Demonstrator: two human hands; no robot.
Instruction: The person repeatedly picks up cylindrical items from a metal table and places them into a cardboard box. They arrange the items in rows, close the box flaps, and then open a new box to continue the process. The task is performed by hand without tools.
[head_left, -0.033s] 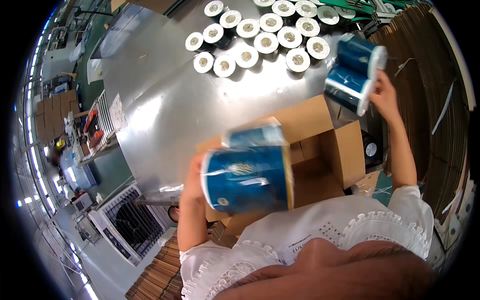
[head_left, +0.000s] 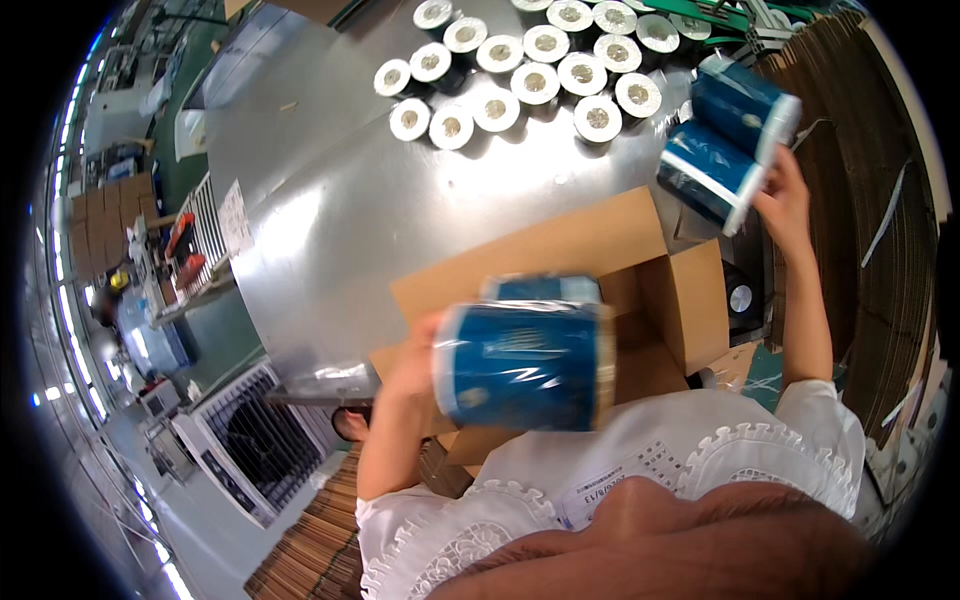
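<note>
My left hand [head_left: 412, 365] is closed on the left ends of a pair of blue rolls [head_left: 525, 365] in clear film, one largely hidden behind the other. They are held over the left part of an open cardboard box [head_left: 697, 305], close to my body. At the upper right, my right hand [head_left: 785, 200] grips the white ends of two more blue wrapped rolls [head_left: 715, 165], held side by side and tilted beyond the box's right flap. Motion blurs the left pair a little.
Several upright white-topped rolls [head_left: 536, 84] stand at the far side of the metal table [head_left: 340, 230]. Stacked flat cardboard [head_left: 850, 200] lines the right side. Green machine parts [head_left: 690, 12] are at the back right. A person's head [head_left: 350, 424] shows at the lower left.
My left hand and its rolls have moved right, further over the box. My right hand has shifted slightly right and down with its pair.
</note>
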